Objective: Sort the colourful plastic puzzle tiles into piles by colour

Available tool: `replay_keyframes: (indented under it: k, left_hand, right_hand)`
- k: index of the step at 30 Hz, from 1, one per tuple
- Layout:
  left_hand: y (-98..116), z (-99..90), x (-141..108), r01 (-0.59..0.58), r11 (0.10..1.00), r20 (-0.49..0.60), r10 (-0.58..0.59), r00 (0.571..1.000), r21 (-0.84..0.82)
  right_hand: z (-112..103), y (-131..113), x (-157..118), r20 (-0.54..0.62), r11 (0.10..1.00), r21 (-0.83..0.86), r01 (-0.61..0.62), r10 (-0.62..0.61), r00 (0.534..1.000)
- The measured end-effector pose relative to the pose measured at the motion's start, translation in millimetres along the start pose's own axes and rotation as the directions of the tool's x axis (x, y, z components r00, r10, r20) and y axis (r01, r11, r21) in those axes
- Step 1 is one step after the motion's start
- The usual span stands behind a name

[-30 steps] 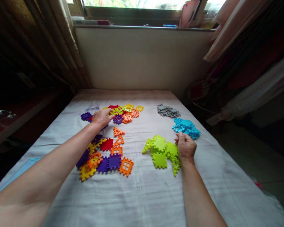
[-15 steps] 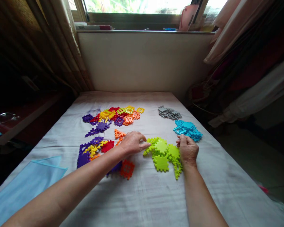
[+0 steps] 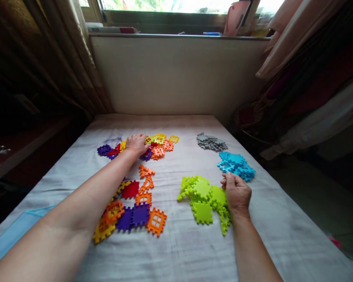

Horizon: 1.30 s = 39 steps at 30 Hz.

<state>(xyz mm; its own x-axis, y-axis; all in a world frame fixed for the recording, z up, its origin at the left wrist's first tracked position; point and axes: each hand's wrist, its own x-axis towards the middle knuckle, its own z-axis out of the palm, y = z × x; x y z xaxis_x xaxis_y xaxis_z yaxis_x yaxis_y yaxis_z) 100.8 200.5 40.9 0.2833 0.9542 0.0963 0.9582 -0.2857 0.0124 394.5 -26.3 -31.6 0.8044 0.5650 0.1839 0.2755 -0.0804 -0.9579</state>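
My left hand (image 3: 137,143) reaches over a mixed pile of toothed plastic building tiles at the far left, its thumb and forefinger apart and the other fingers partly hidden. Yellow-green window-frame tiles (image 3: 160,138) and orange ones (image 3: 158,152) lie beside its fingertips. My right hand (image 3: 237,192) rests closed, fingers curled in, between the lime green tiles (image 3: 202,212) and the blue tiles (image 3: 238,164). Whatever its fingers may hold is hidden.
Grey tiles (image 3: 211,141) are heaped at the back right. Nearer on the left lie purple tiles (image 3: 140,214), a red tile (image 3: 130,189) and orange tiles (image 3: 157,221). A light blue face mask (image 3: 6,235) is partly under my left forearm. White cloth (image 3: 182,254) covers the surface.
My left hand has moved from beside the lime green tiles, away and to the left, onto the far mixed pile. My right hand keeps its closed pose in place. The view has shifted slightly.
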Motion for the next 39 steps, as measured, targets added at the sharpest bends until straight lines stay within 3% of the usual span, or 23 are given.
replay_keyframes:
  k: [7,14,17,20,24,28,32,35,39]
  left_hand:
    - [1.3,7.6,20.4,0.059,0.998,0.107,-0.057,0.993,-0.013]
    - [1.8,-6.8,-3.0,0.044,0.994,-0.014,-0.045,0.999,-0.101]
    - [20.0,-7.1,-24.2,-0.082,0.961,-0.014,0.082,0.997,-0.263]
    - [50.9,1.1,-46.9,-0.241,0.877,0.042,0.283,0.958,-0.415]
    - [92.9,14.4,-73.6,-0.315,0.839,0.052,0.375,0.925,-0.442]
    - [115.4,17.4,-91.3,-0.406,0.807,0.042,0.466,0.884,-0.428]
    - [111.3,12.9,-86.0,-0.511,0.765,0.041,0.570,0.821,-0.392]
    - [92.3,9.6,-63.2,-0.474,0.846,-0.037,0.480,0.877,-0.245]
    - [58.9,8.5,-24.5,-0.314,0.944,-0.106,0.303,0.947,-0.104]
  right_hand:
    - [-0.3,0.6,0.4,0.013,1.000,-0.002,-0.009,0.009,1.000]
    - [0.7,-0.3,-0.8,0.006,1.000,-0.011,0.011,-0.011,1.000]
    - [1.0,-0.8,-0.9,0.013,0.999,-0.024,0.030,-0.030,0.999]
    - [1.2,-0.2,0.0,0.011,0.999,-0.033,0.030,-0.030,0.999]
    - [1.1,1.4,1.5,0.022,0.999,-0.035,0.030,-0.029,0.999]
    - [1.2,1.8,1.8,0.016,1.000,-0.018,0.011,-0.011,1.000]
    - [1.4,1.5,1.3,0.017,1.000,-0.017,0.010,-0.009,1.000]
    - [1.2,0.8,0.6,0.019,0.999,-0.034,0.019,-0.019,1.000]
    - [0.6,-0.6,0.1,0.017,0.998,-0.055,0.028,-0.027,0.999]
